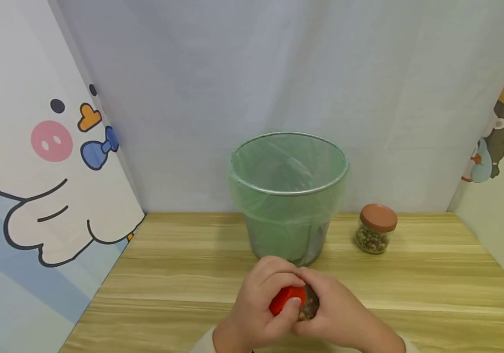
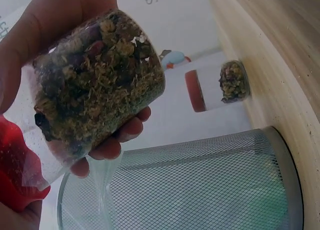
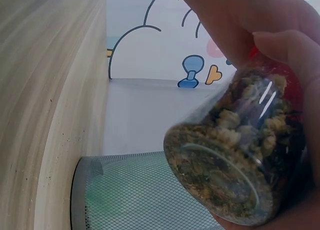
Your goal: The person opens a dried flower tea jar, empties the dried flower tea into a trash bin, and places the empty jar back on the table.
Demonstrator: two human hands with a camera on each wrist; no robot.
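Both hands come together above the wooden table, in front of the bin. My left hand (image 1: 252, 311) grips a red lid (image 1: 281, 298) with its fingers and thumb curled round it. My right hand (image 1: 342, 310) wraps round a clear jar (image 1: 310, 305) of dried flowers and herbs. The left wrist view shows the jar (image 2: 102, 82) tilted, its mouth end against the red lid (image 2: 15, 162). In the right wrist view the jar's round base (image 3: 217, 177) faces the camera, and fingers partly cover its sides.
A mesh bin (image 1: 287, 230) lined with a thin green plastic bag stands just beyond the hands. To its right, a small jar (image 1: 375, 230) with a brownish-red lid and dried contents sits on the table (image 1: 168, 279). A pale curtain (image 1: 181, 122) hangs behind; cartoon-printed cloth flanks both sides.
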